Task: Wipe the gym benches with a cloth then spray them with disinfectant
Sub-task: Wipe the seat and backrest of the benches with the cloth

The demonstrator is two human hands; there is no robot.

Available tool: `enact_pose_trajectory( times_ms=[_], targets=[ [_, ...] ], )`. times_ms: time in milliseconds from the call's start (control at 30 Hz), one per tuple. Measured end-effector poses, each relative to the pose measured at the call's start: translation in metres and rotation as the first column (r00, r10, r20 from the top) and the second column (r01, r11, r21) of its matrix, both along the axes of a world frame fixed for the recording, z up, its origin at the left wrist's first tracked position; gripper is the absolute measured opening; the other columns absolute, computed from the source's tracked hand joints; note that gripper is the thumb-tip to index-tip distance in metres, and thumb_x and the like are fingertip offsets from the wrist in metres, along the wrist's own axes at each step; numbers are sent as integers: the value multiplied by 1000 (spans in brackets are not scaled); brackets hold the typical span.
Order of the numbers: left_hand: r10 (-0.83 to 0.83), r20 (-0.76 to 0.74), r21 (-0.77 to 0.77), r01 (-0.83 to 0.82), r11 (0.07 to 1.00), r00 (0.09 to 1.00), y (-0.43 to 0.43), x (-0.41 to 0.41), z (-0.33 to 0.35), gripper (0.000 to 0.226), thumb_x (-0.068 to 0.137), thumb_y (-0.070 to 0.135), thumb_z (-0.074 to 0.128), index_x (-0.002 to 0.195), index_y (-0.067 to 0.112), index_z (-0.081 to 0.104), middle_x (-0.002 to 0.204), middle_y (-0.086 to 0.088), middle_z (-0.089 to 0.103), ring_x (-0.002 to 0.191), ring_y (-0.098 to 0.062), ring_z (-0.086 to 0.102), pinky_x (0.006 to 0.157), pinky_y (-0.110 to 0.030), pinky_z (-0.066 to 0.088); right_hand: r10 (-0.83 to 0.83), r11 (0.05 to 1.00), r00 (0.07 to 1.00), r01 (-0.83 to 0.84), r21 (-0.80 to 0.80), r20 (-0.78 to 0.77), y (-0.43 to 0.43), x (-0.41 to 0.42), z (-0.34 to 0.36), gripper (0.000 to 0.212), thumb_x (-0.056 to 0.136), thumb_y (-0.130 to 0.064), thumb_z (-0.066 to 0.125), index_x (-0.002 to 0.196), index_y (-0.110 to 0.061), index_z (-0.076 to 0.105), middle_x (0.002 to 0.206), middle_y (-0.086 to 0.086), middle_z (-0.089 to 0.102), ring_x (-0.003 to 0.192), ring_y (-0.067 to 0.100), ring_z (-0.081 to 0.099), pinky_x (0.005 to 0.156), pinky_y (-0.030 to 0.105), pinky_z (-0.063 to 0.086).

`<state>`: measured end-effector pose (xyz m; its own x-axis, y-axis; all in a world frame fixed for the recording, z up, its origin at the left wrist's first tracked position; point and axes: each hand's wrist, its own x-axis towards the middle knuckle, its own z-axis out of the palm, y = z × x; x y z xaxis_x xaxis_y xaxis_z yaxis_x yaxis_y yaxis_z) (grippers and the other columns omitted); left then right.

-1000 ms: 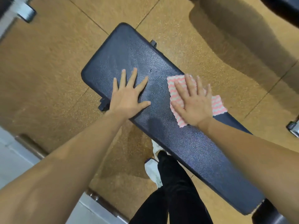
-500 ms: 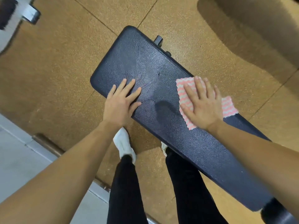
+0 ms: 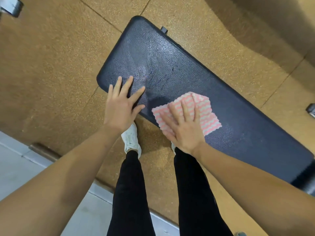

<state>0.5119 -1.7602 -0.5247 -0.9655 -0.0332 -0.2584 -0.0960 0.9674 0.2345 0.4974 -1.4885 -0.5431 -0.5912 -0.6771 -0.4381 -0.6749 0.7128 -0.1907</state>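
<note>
A long dark blue padded gym bench (image 3: 179,65) runs diagonally from upper middle to the right edge. A pink and white striped cloth (image 3: 208,109) lies flat on the pad near its front edge. My right hand (image 3: 182,126) presses flat on the cloth, fingers spread over it. My left hand (image 3: 122,106) rests flat and bare on the pad's near left corner, fingers apart, a short way left of the cloth. No spray bottle is in view.
Brown speckled rubber floor (image 3: 51,65) surrounds the bench. My legs in black trousers and a white shoe (image 3: 131,140) stand at the bench's front edge. A pale floor strip (image 3: 20,167) lies lower left. Metal equipment parts (image 3: 12,5) show at the top left and right edges.
My right hand has slid the cloth across the pad toward its front edge and closer to my left hand. My left hand has shifted toward the pad's corner.
</note>
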Motion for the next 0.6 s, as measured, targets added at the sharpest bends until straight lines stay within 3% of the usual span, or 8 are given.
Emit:
enact_pose_trajectory(
  times_ms=[133, 267, 400, 600],
  targets=[
    [-5, 11, 32, 4, 999, 1000, -8, 2, 3, 56, 99, 46, 61, 151, 29, 51, 167, -12, 32, 153, -45, 25, 123, -60, 24, 153, 988, 988, -152, 22, -17, 1, -29, -4, 67, 102, -65, 26, 162, -39, 12, 172, -2, 5, 157, 40, 3, 119, 71, 7],
    [5, -7, 62, -5, 998, 1000, -13, 2, 4, 56, 97, 45, 64, 150, 28, 53, 166, -9, 34, 154, -40, 26, 125, -56, 23, -79, 993, 993, 86, 77, -83, -16, -89, 3, 69, 102, -67, 14, 163, -35, 8, 172, 5, 3, 157, 38, 2, 121, 69, 6],
    [39, -9, 132, -37, 991, 999, -16, 4, 2, 55, 96, 39, 68, 148, 27, 54, 166, -6, 34, 155, -38, 24, 125, -56, 22, -301, 952, 951, 303, 36, -68, -46, -142, 10, 72, 100, -70, 5, 163, -36, 3, 172, 2, -2, 158, 34, -3, 121, 67, 3],
    [81, -4, 187, -78, 979, 997, -14, 5, 1, 54, 95, 35, 70, 147, 25, 57, 165, -6, 36, 155, -37, 24, 126, -56, 20, -225, 974, 970, 227, 16, -95, -81, -140, 4, 68, 103, -65, 11, 163, -34, 3, 172, 3, 0, 157, 37, -2, 121, 68, 1]
  ],
)
